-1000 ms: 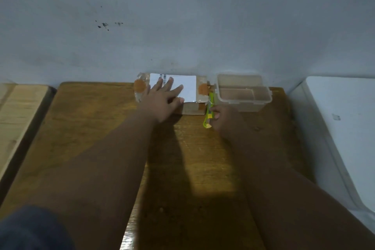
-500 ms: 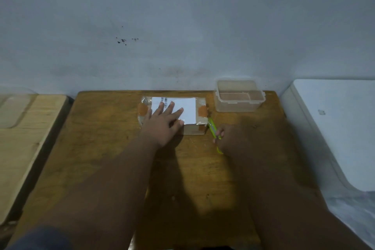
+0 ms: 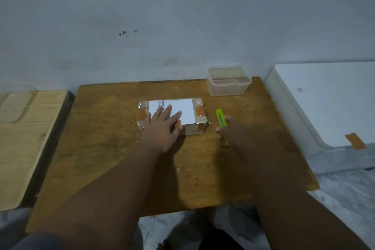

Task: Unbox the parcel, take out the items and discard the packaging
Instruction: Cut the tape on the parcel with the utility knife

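Table: a brown wooden top is being shown set against a pale wall; scuffs and crumbs are being seen on its surface.
Parcel: a flat package wrapped in clear film is being kept lying at the middle of the table, toward the far side; it is sealed.
Label: a white sheet with a barcode at its far left corner is being carried on the parcel's top face.
Tape patches: orange-brown pieces are being shown at the parcel's left and right ends and on its near side.
Left hand: it is being laid flat on the near left part of the parcel, fingers spread and reaching onto the label.
Right hand: it is being held just right of the parcel, apart from it, fingers curled around the cutter.
Cutter: a yellow-green utility knife is being gripped by its lower part, its upper end pointing away from the person; whether a blade is out cannot be told.
Container: a clear plastic box without a lid is being kept at the table's far right corner, well apart from the parcel.
Wooden board: a lighter plank surface is being shown left of the table.
White slab: a white object bearing a strip of orange tape is being shown right of the table.
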